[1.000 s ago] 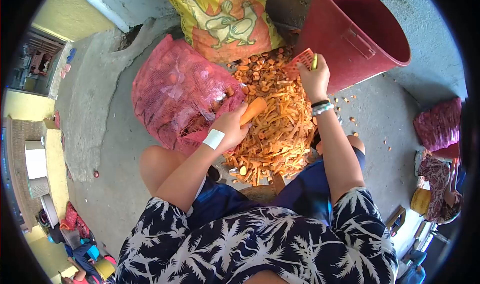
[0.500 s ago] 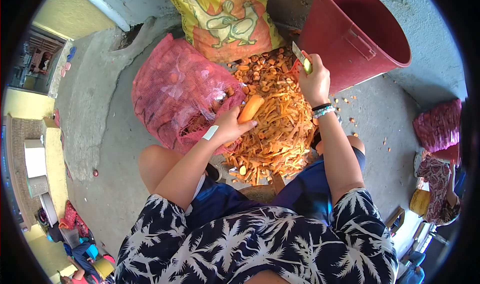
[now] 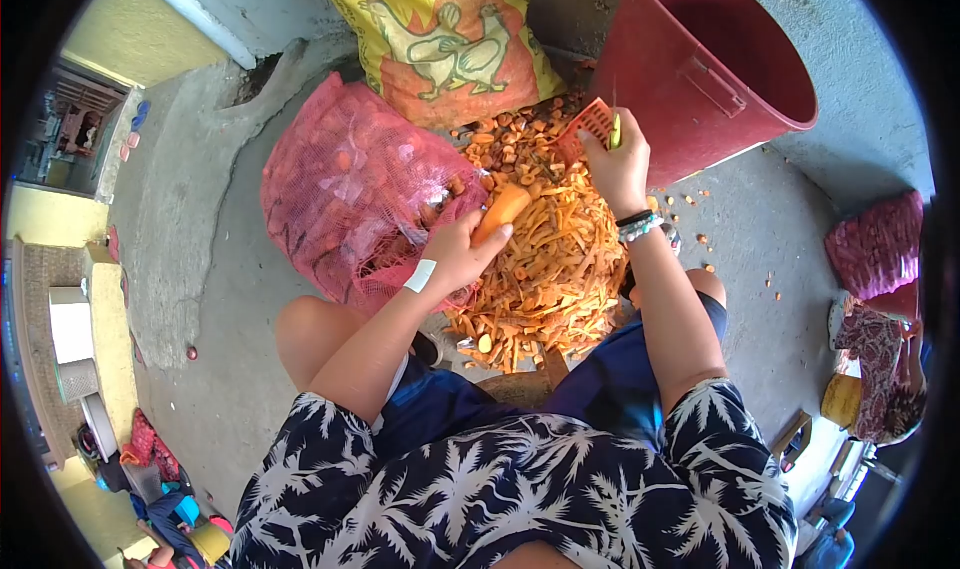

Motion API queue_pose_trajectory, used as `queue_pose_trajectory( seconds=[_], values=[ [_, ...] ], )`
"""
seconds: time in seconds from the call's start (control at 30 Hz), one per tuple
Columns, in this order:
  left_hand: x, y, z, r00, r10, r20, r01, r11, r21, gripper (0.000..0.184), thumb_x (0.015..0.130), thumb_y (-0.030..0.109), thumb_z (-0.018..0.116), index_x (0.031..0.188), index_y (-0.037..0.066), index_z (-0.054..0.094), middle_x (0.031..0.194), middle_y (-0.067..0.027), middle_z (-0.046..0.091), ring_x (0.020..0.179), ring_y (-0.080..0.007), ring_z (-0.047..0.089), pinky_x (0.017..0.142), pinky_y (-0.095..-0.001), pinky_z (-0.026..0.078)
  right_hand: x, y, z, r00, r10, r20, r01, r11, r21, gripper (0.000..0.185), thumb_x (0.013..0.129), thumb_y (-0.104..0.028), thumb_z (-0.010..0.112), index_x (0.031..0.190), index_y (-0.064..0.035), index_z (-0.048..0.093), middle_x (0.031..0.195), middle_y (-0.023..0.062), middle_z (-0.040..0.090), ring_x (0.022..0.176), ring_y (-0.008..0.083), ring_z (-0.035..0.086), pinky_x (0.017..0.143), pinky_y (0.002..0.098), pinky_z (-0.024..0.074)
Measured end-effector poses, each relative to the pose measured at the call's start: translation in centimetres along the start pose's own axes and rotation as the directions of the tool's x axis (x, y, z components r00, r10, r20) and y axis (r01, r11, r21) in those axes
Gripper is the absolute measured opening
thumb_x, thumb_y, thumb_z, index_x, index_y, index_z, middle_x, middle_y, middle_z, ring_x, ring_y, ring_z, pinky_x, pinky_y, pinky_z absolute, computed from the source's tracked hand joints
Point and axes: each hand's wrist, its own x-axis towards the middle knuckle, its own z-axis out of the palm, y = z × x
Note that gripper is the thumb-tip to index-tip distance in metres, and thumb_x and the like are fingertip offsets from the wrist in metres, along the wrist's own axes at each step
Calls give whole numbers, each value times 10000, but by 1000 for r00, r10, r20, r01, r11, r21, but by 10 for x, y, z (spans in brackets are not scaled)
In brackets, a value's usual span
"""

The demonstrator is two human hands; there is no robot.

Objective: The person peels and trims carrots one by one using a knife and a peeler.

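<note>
My left hand (image 3: pixel 462 254), with a white patch at the wrist, is closed round a peeled carrot (image 3: pixel 503 215). In my right hand (image 3: pixel 620 174) are a red perforated grater-like tool (image 3: pixel 588 129) and a knife with a yellow-green handle (image 3: pixel 615 131); the blade is hard to make out. Both hands are over a heap of orange peelings (image 3: pixel 550 279), with carrot ends at its far side. Left of the heap lies a pink mesh sack (image 3: pixel 350 184) of carrots, touching the area by my left hand.
A yellow and orange sack (image 3: pixel 450 49) with printed birds stands behind the heap. To its right is a large red bin (image 3: pixel 670 79). A purple mesh sack (image 3: pixel 875 247) is at the far right, near a person in patterned clothing (image 3: pixel 872 364). Another person sits at the lower left.
The tool and knife in my right hand have turned, so the red face shows more and the blade less. My left hand has tilted the carrot and shifted slightly.
</note>
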Motion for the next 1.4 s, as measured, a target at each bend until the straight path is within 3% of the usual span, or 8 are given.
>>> queue_pose_trajectory(
  seconds=[0.33,0.47,0.57,0.7,0.83,1.0,1.27,1.4],
  values=[
    [6,-16,8,973,198,-118,-190,979,77,416,750,348,661,879,-9,491,733,-190,576,665,-342,587,605,-389,445,-5,-13,5,1000,-15,22,12,990,141,240,736,-50,646,961,-24,568,743,138,634,628,181,620,552,284,467],
    [3,-5,7,980,185,-71,-172,971,163,380,731,297,672,840,-16,487,700,-208,567,673,-361,578,596,-409,437,-13,-13,9,851,319,418,-502,727,468,288,711,-41,682,977,-53,573,814,75,659,679,128,621,536,244,468],
    [-4,4,4,985,157,-76,-131,954,270,342,737,263,661,839,-16,493,701,-215,568,688,-371,577,604,-427,439,15,7,-6,957,-270,-108,222,918,-330,267,676,-40,706,907,-57,574,821,65,662,702,166,634,538,283,495],
    [-3,2,3,970,211,-122,-146,904,402,299,753,248,642,827,-4,497,705,-204,576,686,-369,579,610,-448,452,-5,-18,4,908,316,276,-389,882,267,241,735,-69,667,949,-14,571,875,85,637,711,200,612,619,343,503],
    [-10,11,2,987,138,-80,-79,859,505,295,759,252,635,827,1,497,689,-190,577,679,-362,581,601,-453,457,4,-2,2,957,-282,-73,261,941,-214,245,674,12,623,894,-90,586,815,167,626,746,321,619,624,358,492],
    [1,2,1,957,234,-172,-232,972,27,331,729,243,667,920,-6,561,712,-190,603,694,-342,607,610,-395,476,5,2,-15,791,393,469,-570,752,330,154,786,-122,625,867,-16,547,677,12,564,549,75,497,494,213,396],
    [8,-11,-11,946,57,-319,-74,997,-39,252,672,136,627,873,-12,595,711,-189,609,663,-339,599,594,-374,465,-17,-28,-35,960,-59,275,120,970,-212,124,777,-95,580,858,-26,516,613,185,549,585,346,581,534,395,462],
    [7,-6,-11,954,86,-287,-99,995,-29,261,652,143,630,866,-4,599,688,-187,602,644,-341,594,585,-373,461,-37,-34,-25,692,24,722,214,948,-237,107,766,-152,530,839,-77,547,652,171,580,641,358,594,594,465,473]
  ],
)
